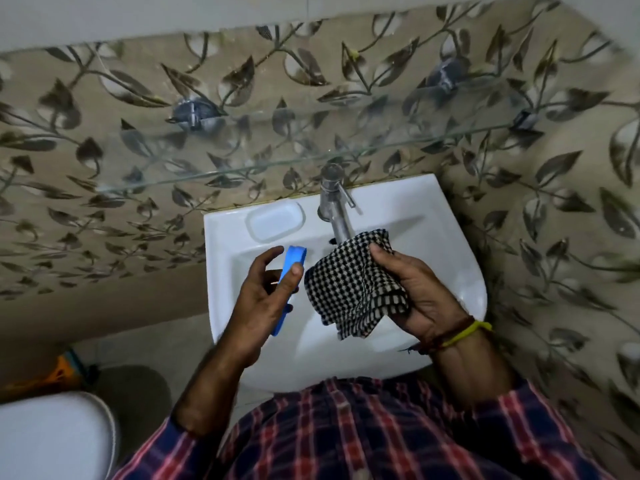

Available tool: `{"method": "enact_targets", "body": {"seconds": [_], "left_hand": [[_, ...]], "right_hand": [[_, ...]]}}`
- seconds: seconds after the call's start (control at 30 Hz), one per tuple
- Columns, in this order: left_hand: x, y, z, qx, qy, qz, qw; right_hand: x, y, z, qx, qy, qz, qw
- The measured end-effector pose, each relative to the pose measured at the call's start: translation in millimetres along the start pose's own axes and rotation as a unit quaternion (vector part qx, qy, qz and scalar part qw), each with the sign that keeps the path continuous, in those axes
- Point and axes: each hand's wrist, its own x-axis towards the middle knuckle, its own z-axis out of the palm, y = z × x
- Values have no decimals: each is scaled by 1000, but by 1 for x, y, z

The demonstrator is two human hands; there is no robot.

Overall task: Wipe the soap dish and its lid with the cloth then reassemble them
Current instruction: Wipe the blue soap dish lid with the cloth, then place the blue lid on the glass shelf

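Nearest to me, I am seeing a plaid shirt (363, 438) filling the bottom edge, and both forearms are reaching out from it over the white basin (460, 271). The basin's near rim is sitting just in front of the shirt, so the open room is lying mostly over the bowl, between the two hands. My left hand (258, 299) is gripping the blue soap dish piece (289, 271) between thumb and curled fingers; whether it is the dish or its lid I cannot tell. It is standing on edge, its long axis running from near to far and leaning slightly right at the far end, with its near tip poking out below the palm. My right hand (415, 292) is closing loosely around the black-and-white checked cloth (353, 285), which is draping over the fingers and hanging toward the left, just beside the blue piece but apart from it. A yellow band (464, 332) is circling the right wrist. To the near left, a white toilet (52, 434) is crowding the floor. Farther on, the steel tap (334, 202) is rising from the basin's far ledge, its spout reaching toward the cloth. Left of the tap, a translucent tray (275, 220) is resting on the ledge, long axis left to right. Beyond, a glass shelf (242, 168) is jutting from the leaf-patterned wall (104, 81) over the basin's far edge.
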Motion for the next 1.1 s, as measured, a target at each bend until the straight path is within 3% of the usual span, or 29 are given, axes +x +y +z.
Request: {"method": "enact_targets", "body": {"seconds": [0.27, 0.63, 0.83, 1.1], "left_hand": [[-8, -6, -13, 120, 29, -11, 992], [-6, -16, -36, 211, 12, 91, 973], [-2, 4, -33, 270, 23, 189, 944], [18, 86, -18, 371, 38, 279, 885]], "right_hand": [[-5, 17, -8, -51, 76, -11, 996], [-20, 41, 12, -59, 95, -58, 992], [-21, 40, 17, -58, 69, -71, 993], [-9, 1, 31, -22, 1, -51, 998]]}}
